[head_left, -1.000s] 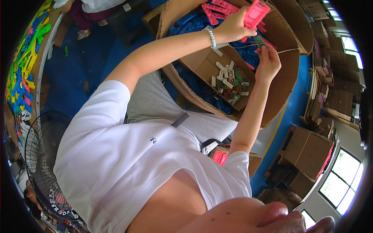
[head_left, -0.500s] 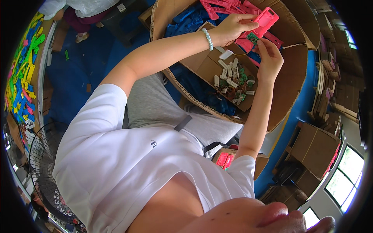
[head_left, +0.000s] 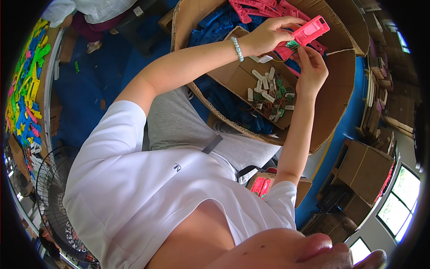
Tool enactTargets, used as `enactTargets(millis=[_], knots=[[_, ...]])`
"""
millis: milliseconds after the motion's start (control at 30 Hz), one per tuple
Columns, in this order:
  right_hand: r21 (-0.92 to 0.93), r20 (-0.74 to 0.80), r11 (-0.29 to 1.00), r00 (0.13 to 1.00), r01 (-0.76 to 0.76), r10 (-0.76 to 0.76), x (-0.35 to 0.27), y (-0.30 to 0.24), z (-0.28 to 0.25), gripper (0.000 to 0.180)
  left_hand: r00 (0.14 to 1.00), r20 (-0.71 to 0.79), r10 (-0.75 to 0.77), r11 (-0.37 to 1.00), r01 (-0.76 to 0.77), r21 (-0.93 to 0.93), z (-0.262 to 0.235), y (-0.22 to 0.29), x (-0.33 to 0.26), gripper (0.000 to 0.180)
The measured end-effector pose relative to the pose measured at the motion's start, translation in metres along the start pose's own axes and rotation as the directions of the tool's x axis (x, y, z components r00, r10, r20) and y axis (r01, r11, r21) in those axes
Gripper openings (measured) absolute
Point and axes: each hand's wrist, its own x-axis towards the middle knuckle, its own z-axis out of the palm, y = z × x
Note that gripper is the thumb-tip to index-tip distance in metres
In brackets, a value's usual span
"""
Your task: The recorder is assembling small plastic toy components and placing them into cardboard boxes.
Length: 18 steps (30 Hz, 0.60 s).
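Note:
My left hand, with a beaded bracelet at the wrist, grips a pinkish-red plastic housing between thumb and fingers above the big cardboard box. A small green circuit board with thin wires sits by the housing's lower end. My right hand is closed in a pinch at that board and its wires; the exact thing between the fingertips is hidden. A white plastic piece hangs below my left hand, seemingly on a wire. Beneath, several white modules with green boards and wires lie on cardboard.
The big cardboard box holds blue plastic parts and red plastic parts. A black fan stands at left, near a table heaped with colourful parts. Another person is at the upper left. Stacked cartons line the right.
The red housing has tilted and shifted slightly right and down in my left hand. The white piece has moved a little. My right hand stays pinched close to the board.

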Motion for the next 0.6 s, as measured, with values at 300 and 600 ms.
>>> enactTargets(millis=[300,600], knots=[[0.017,-0.018,0.999,0.999,0.027,-0.027,0.000,-0.005,-0.002,0.016,0.995,-0.022,0.101,0.992,-0.099,0.076,0.010,0.010,-0.007,0.049],[0.281,0.045,0.959,0.999,-0.040,0.029,-0.002,-0.014,-0.006,0.025,0.997,-0.076,0.026,0.997,-0.031,-0.077,0.023,0.017,-0.009,0.044]])
